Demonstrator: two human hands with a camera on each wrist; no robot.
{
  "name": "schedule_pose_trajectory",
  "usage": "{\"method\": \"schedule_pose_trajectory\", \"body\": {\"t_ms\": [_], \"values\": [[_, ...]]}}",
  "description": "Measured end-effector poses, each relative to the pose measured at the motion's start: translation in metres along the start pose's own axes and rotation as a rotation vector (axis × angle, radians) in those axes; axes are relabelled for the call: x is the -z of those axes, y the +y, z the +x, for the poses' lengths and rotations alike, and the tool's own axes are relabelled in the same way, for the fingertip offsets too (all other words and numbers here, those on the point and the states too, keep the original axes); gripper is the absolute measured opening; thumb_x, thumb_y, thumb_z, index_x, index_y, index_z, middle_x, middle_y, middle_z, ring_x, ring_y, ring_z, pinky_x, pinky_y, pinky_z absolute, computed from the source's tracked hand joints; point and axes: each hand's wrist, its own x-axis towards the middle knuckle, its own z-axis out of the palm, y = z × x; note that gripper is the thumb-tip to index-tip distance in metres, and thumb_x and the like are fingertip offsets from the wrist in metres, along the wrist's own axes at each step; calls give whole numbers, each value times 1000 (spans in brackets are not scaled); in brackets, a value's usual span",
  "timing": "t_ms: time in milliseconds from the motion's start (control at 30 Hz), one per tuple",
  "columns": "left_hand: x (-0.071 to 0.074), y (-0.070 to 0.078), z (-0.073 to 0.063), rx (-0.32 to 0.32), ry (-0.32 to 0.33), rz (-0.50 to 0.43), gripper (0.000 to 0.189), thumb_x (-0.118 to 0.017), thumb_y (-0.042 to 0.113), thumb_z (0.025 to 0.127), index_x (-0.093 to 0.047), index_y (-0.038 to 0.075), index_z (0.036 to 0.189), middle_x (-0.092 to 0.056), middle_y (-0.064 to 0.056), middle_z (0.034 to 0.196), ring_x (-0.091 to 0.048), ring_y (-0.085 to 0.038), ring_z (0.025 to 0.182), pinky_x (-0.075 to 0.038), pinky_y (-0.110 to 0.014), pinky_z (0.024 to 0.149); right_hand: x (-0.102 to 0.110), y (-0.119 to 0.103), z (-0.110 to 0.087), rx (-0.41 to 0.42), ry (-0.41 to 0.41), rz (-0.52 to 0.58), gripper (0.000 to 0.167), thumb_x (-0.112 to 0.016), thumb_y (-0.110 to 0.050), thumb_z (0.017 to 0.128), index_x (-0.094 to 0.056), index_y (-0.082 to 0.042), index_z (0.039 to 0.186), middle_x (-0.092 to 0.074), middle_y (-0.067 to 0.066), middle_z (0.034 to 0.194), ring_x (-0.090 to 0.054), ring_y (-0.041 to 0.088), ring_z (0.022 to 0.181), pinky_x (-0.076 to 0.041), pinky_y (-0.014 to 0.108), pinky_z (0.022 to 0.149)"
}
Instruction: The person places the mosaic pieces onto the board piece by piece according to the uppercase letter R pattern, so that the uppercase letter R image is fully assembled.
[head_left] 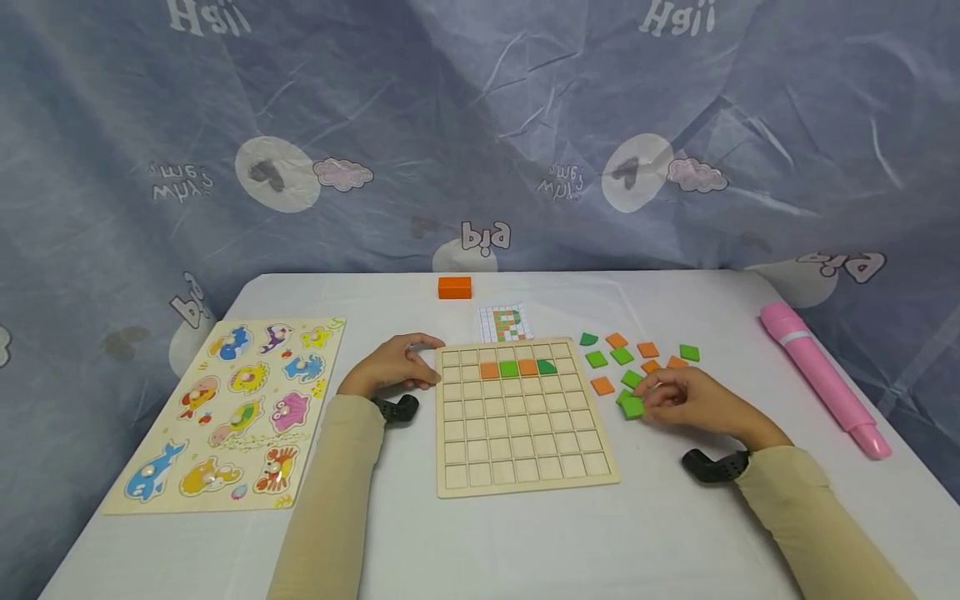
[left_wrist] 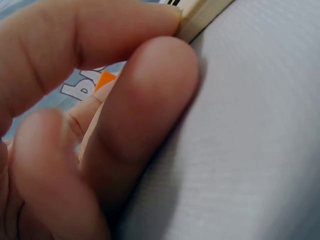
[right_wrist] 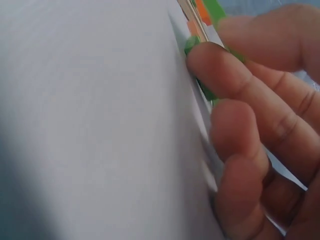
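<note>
White worktop [head_left: 525,542]: left hand [head_left: 393,367], loosely open, touches the pale wooden grid board [head_left: 520,450]; right of it, right hand [head_left: 688,402] pinches a green square tile [right_wrist: 215,11], likely light, stiff, best edge-held.

One wide view, two close

The head camera looks forward and down across the table [head_left: 405,542]. Tilted wrist cameras peer closely along the left hand [head_left: 393,364] and right hand [head_left: 697,402], sharing with it the board's [head_left: 521,425] edge and green tiles [head_left: 633,407] respectively.
</note>
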Motion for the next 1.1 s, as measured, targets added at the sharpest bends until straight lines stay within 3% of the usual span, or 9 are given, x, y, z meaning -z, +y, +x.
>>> {"method": "schedule_pose_trajectory", "body": {"t_ms": [300, 633, 867, 1100], "values": [[0, 2, -4, 74, -17, -77, 73, -83, -2, 89, -54, 7, 155, -71, -7, 76, -67, -8, 56, -44, -16, 49, -9, -11, 18, 5, 15, -12, 24, -78, 5, 94, -68, 10, 116, -80, 10, 91, -65, 3, 77, -52, 20, 72], [1, 4, -4, 64, -5, -40, 72, -83, -1, 90, -54, 6, 155, -71, -6, 77, -68, -8, 58, -47, -16, 51, -23, -26, 41, -68, 22, 19, 27, -78, 2, 95, -68, 7, 119, -79, 12, 91, -60, 7, 72, -48, 22, 71], [2, 4, -4, 62, -9, -74, 72, -82, -3, 89, -54, 6, 156, -72, -5, 77, -69, -7, 58, -47, -14, 50, -39, -36, 59, -64, 11, 34, 31, -82, -5, 95, -68, 6, 120, -80, 11, 91, -64, 10, 77, -49, 23, 76], [1, 4, -5, 54, -19, -95, 74, -83, -2, 89, -54, 6, 156, -72, -6, 77, -68, -7, 58, -47, -14, 50, -54, -47, 75, -15, -11, 48, 30, -80, -1, 96, -67, 9, 121, -80, 12, 89, -70, 12, 79, -53, 25, 79]]}}
